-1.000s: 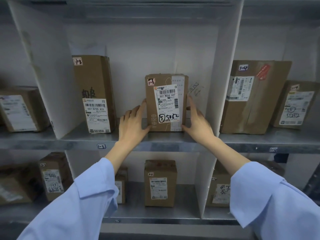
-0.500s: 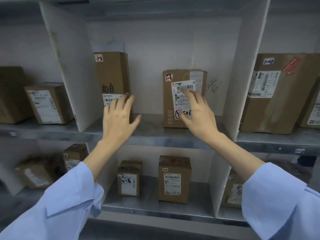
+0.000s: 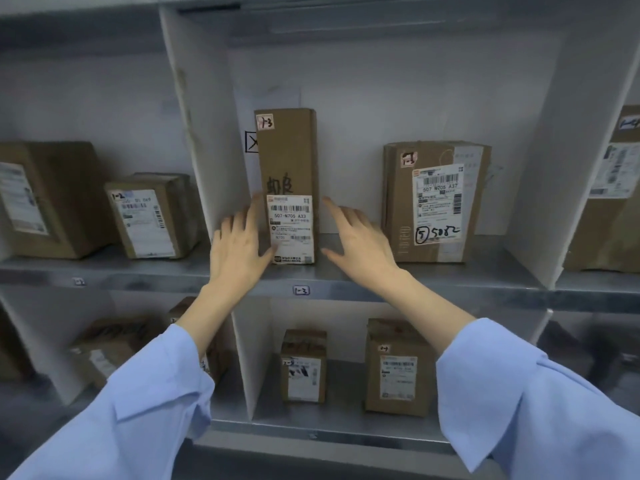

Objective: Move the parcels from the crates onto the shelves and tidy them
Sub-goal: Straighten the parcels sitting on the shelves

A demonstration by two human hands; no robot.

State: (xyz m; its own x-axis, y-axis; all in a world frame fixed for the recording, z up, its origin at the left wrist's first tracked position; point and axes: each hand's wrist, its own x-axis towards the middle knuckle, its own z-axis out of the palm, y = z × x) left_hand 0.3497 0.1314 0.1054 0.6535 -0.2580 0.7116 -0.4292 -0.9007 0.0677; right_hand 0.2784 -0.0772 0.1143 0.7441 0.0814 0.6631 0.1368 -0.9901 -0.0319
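1. Tall parcel (image 3: 289, 161): a brown carton standing on end at the centre of the frame, on the metal shelf (image 3: 450, 285) above the bay tag (image 3: 301, 290) marked 1-3. Its label (image 3: 291, 230) faces forward.
2. Left hand (image 3: 239, 247): fingers straight and spread along the parcel's left edge, with the thumb at the label's lower corner. It has no closed hold.
3. Right hand (image 3: 360, 247): splayed wide just beside the parcel's right face, holding nothing. Whether it touches cannot be told.
4. Neighbours: the white divider (image 3: 207, 140) stands close on the left. The wider parcel (image 3: 436, 202) stands apart, right of centre.
5. Handling, as judged: the narrow base probably tips easily. Press both palms low on the sides and slide rather than lift. Square the parcel to the shelf's front edge with the label outward.
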